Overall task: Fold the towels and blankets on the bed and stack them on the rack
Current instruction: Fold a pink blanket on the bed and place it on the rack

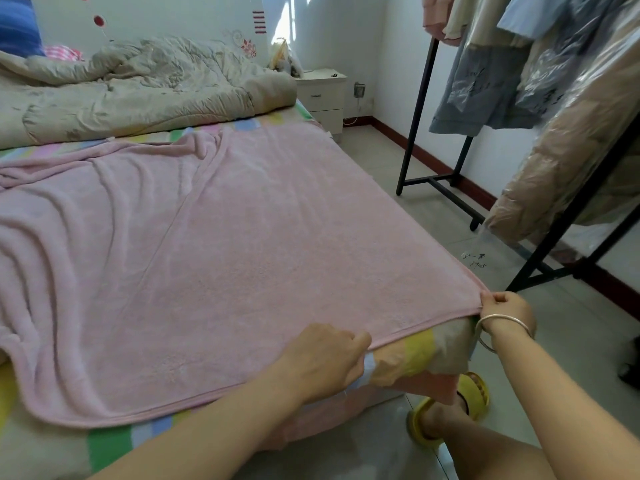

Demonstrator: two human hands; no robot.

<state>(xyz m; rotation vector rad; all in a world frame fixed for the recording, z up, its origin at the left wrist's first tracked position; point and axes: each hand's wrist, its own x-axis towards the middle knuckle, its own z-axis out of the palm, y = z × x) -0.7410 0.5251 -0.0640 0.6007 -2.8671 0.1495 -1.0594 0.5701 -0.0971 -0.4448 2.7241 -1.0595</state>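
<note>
A large pink blanket (pixel 242 237) lies spread over the bed (pixel 415 358), flat on its right half and rumpled at the left. My right hand (pixel 504 308), with a silver bangle on the wrist, pinches the blanket's near right corner at the corner of the bed. My left hand (pixel 325 358) grips the blanket's near hem a little to the left of that corner. A black metal rack (pixel 415 109) stands on the floor to the right of the bed.
A crumpled beige quilt (pixel 138 88) lies across the head of the bed. A white nightstand (pixel 322 95) stands in the far corner. Clothes in plastic covers (pixel 554 116) hang from the rack. My foot in a yellow slipper (pixel 450 414) stands on the tiled floor.
</note>
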